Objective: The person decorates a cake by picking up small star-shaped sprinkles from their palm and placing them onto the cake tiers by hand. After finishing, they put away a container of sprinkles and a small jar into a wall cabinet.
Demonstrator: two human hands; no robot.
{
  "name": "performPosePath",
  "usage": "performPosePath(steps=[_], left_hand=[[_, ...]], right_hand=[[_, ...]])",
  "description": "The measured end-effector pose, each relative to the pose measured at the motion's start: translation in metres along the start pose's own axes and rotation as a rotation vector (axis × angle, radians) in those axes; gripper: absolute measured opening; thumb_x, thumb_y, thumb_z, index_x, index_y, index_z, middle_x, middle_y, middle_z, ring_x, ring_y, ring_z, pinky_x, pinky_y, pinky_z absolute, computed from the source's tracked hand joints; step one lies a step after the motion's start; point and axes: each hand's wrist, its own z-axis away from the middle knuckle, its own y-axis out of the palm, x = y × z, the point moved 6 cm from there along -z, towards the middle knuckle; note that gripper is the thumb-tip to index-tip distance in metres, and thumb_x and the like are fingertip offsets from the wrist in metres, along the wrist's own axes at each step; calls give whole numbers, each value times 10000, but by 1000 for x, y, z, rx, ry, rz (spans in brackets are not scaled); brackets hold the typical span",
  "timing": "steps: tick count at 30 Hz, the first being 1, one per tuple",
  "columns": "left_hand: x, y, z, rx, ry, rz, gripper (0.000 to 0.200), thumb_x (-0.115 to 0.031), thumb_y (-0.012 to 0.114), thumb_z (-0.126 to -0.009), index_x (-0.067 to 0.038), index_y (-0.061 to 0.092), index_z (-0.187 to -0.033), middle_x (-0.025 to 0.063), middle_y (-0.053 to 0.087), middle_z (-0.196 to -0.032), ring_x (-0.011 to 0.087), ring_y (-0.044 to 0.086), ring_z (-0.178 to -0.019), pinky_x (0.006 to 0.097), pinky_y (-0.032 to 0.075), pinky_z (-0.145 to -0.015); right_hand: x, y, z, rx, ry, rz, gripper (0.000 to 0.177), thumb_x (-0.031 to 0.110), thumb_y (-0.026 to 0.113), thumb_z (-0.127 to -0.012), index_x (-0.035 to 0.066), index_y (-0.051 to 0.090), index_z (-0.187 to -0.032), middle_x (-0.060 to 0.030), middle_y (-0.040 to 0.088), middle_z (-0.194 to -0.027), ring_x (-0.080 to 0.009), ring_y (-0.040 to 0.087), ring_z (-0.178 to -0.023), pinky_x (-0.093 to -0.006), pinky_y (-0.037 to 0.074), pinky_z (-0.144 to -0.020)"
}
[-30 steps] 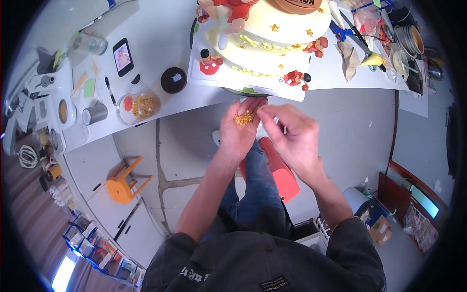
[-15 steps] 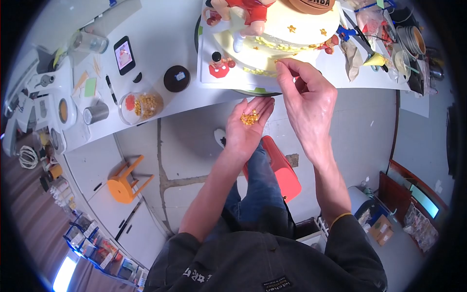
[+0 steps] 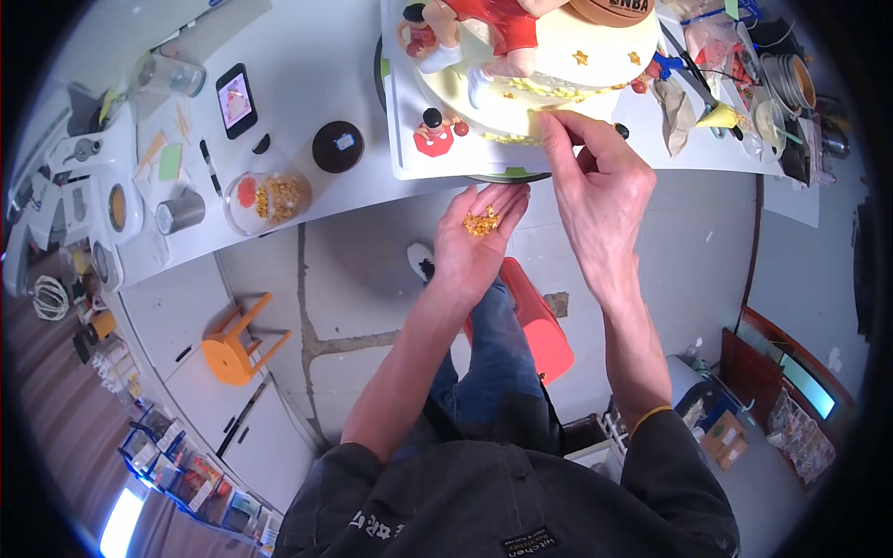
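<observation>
The white surface (image 3: 288, 84) is largely taken up, beyond the fingers of both hands, by a tiered cake (image 3: 553, 70). The right hand (image 3: 605, 177) is raised to its lower tier, thumb and forefinger drawn close — whether they meet, or a piece is gripped, cannot be told. Gold pieces (image 3: 481, 221) are borne loosely on the left hand (image 3: 470, 246), palm up, fingers uncurled. By a tilt, pieces could be spilled floorward; by too hard a press, frosting could be dented.
</observation>
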Motion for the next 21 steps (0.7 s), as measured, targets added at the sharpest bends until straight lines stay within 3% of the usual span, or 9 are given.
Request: performPosePath(steps=[8,14,17,21], left_hand=[[4,3,0,-7,-6,14,475,-247,422,-1090,171,525,-1290,285,593,-1355,366,544,-1346,461,400,-1230],[7,1,-1,-8,3,27,459,-246,425,-1089,162,541,-1263,282,598,-1346,367,546,-1343,463,392,-1236],[5,2,0,-7,7,14,462,-247,428,-1089,163,538,-1271,282,593,-1353,369,534,-1354,464,383,-1241],[4,-4,-3,42,4,45,486,-257,433,-1088,168,524,-1307,278,587,-1365,364,511,-1376,467,374,-1240]], right_hand=[[-3,-12,1,-48,-37,62,92,69,786,-880,6,760,-942,-84,733,-793,-150,563,-549,-304,480,-534],[-3,-7,-1,-1,-95,5,114,40,768,-871,3,756,-978,-98,739,-831,-177,663,-630,-301,520,-574],[-5,-2,-1,17,-165,-8,139,50,767,-904,-12,759,-1027,-50,707,-784,-41,446,-552,-228,369,-495],[3,-13,8,40,-166,-17,116,34,759,-889,-4,755,-998,-59,695,-771,-68,468,-548,-249,387,-498]])
